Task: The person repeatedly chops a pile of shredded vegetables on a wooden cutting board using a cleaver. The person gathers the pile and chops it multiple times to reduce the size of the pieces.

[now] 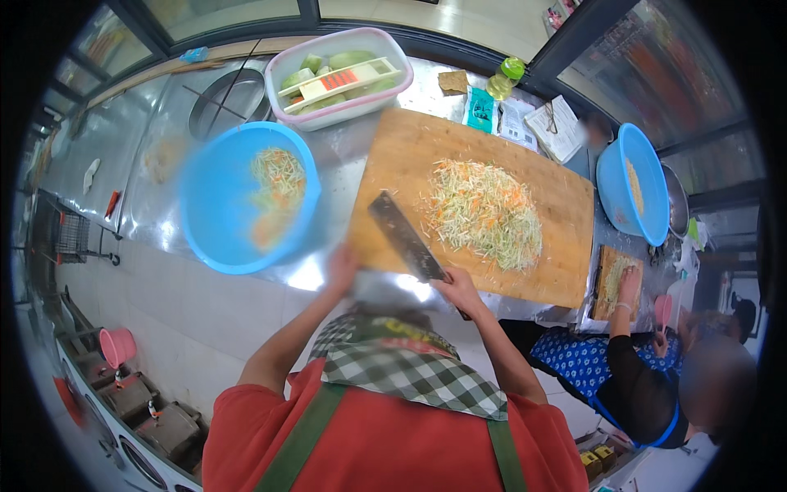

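My right hand (460, 290) grips the handle of a cleaver (406, 237). Its broad blade, with shreds stuck to it, slants over the left front part of a large wooden cutting board (393, 147). A wide heap of shredded green and orange vegetable (482, 215) lies on the board, right of the blade. My left hand (343, 267) is blurred beside the board's front left corner; whether it touches the wood is unclear. Farther left, a blue plastic basin (215, 203) holds more shreds (278, 175) on its right side.
Behind the basin, a white tub (399, 92) holds peeled green vegetables under a grater (338, 80). A metal ring-shaped vessel (200, 111) stands left of it. An oil bottle (501, 85) and packets (481, 111) line the back. At right, a co-worker's hand (628, 283) rests over a smaller board.
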`<state>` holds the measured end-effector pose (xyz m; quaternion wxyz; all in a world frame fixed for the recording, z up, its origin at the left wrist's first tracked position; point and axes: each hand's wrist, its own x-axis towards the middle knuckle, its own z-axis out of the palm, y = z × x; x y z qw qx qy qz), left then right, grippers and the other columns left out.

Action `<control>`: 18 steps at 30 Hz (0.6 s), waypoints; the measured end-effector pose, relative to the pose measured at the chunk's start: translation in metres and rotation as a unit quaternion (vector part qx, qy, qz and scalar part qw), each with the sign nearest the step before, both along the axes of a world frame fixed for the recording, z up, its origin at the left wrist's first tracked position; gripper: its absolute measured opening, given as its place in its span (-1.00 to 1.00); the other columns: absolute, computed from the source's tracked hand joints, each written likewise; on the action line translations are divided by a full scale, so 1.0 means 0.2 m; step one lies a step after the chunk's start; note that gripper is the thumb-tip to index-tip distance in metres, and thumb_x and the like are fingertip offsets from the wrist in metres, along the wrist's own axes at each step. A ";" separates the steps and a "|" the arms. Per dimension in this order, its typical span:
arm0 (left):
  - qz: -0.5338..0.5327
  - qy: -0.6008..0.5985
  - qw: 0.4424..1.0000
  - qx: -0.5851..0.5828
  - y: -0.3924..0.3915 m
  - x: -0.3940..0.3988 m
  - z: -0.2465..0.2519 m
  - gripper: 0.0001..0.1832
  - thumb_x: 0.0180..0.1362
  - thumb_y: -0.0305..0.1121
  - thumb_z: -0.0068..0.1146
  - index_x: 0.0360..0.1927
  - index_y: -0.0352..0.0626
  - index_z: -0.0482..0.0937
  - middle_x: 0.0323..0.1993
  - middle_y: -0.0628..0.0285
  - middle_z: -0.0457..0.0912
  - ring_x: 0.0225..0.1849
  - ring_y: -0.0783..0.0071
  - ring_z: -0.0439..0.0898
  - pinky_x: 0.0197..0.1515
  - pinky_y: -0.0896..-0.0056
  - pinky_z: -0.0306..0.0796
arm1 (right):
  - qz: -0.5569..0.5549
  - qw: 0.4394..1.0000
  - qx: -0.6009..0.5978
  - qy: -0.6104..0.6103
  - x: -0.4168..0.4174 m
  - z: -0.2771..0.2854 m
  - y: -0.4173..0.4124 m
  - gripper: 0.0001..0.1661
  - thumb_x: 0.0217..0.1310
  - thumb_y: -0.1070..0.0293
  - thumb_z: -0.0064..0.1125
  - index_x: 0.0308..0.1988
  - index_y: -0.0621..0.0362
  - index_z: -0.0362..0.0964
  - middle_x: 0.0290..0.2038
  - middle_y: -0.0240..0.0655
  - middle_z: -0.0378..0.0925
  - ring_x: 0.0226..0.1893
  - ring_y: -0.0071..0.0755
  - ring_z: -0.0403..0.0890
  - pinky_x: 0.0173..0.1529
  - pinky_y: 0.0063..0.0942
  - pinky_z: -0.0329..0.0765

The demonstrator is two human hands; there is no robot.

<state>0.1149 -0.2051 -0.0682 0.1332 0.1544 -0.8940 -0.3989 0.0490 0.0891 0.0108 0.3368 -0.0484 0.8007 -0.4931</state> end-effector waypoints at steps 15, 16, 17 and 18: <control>0.012 -0.139 0.990 0.032 -0.19 0.47 -0.06 -0.82 0.11 -0.33 0.04 -0.23 -0.14 0.49 -0.45 -0.04 0.56 -0.38 -0.08 0.55 -0.33 -0.01 0.41 | -0.080 0.995 -0.018 0.057 -0.23 0.10 -0.03 -0.79 0.11 0.34 0.15 -0.27 0.24 0.52 -0.66 -0.48 0.38 -0.72 -0.65 0.33 -0.64 -0.56 0.31; 0.006 -0.145 0.989 0.034 -0.18 0.47 -0.05 -0.83 0.12 -0.33 0.04 -0.24 -0.15 0.48 -0.46 -0.03 0.56 -0.38 -0.08 0.55 -0.33 -0.01 0.41 | -0.059 0.997 -0.025 0.042 -0.22 0.10 -0.11 -0.78 0.12 0.34 0.15 -0.25 0.24 0.53 -0.64 -0.48 0.39 -0.71 -0.65 0.34 -0.63 -0.56 0.30; 0.002 -0.142 0.989 0.030 -0.18 0.47 -0.05 -0.84 0.12 -0.34 0.04 -0.25 -0.15 0.48 -0.46 -0.03 0.56 -0.38 -0.08 0.55 -0.33 -0.01 0.40 | -0.047 0.999 -0.001 0.016 -0.21 0.09 -0.19 -0.76 0.12 0.33 0.16 -0.23 0.24 0.53 -0.64 -0.48 0.39 -0.69 -0.65 0.33 -0.63 -0.55 0.29; -0.001 -0.138 0.990 0.027 -0.17 0.47 -0.05 -0.85 0.12 -0.34 0.03 -0.26 -0.15 0.47 -0.47 -0.03 0.55 -0.39 -0.08 0.55 -0.34 -0.01 0.40 | -0.053 0.998 -0.032 -0.004 -0.20 0.06 -0.26 -0.76 0.11 0.32 0.17 -0.24 0.25 0.52 -0.64 -0.47 0.38 -0.70 -0.65 0.33 -0.64 -0.55 0.28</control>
